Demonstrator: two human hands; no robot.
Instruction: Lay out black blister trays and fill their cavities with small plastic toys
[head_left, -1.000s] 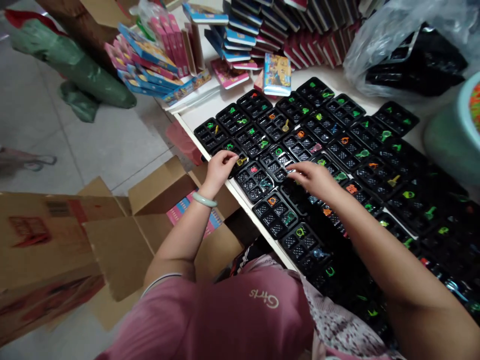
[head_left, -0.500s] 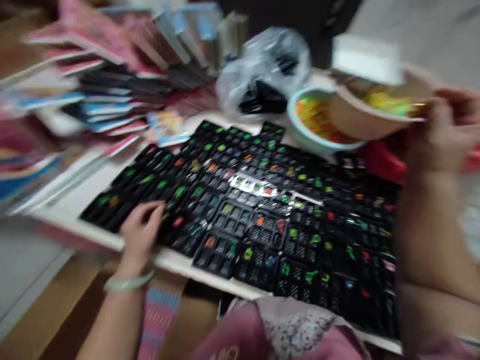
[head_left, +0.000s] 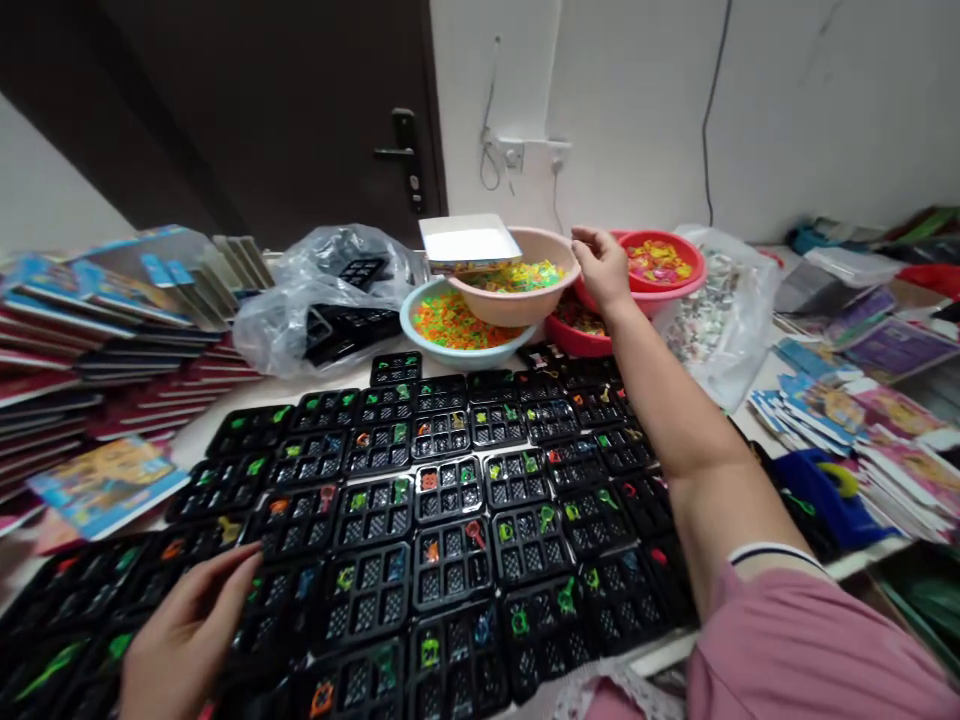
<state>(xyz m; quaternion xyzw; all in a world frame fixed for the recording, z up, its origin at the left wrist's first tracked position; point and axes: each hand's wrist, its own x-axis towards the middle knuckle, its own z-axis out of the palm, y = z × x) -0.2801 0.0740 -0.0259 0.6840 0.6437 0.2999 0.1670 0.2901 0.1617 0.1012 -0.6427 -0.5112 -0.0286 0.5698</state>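
My right hand (head_left: 604, 268) reaches far across the table and grips the right rim of a beige bowl (head_left: 501, 300) full of small yellow and green pieces. A white box (head_left: 468, 241) lies on that bowl, which rests tilted on a light blue bowl (head_left: 427, 345) of orange and green pieces. My left hand (head_left: 180, 640) lies with fingers apart on the black compartment trays (head_left: 450, 490) at the near left and holds nothing. Several trays carry small coloured pieces.
Red bowls (head_left: 664, 262) with mixed pieces stand just right of my right hand. A clear plastic bag of black trays (head_left: 330, 310) sits behind the tray field. Stacked booklets (head_left: 112, 330) fill the left; more booklets (head_left: 862, 410) and a blue tub (head_left: 825, 500) are on the right.
My head lifted from the near table edge toward the wall. My right hand left the trays, raised the beige bowl, and now holds it on the blue bowl. My left hand stays on the trays.
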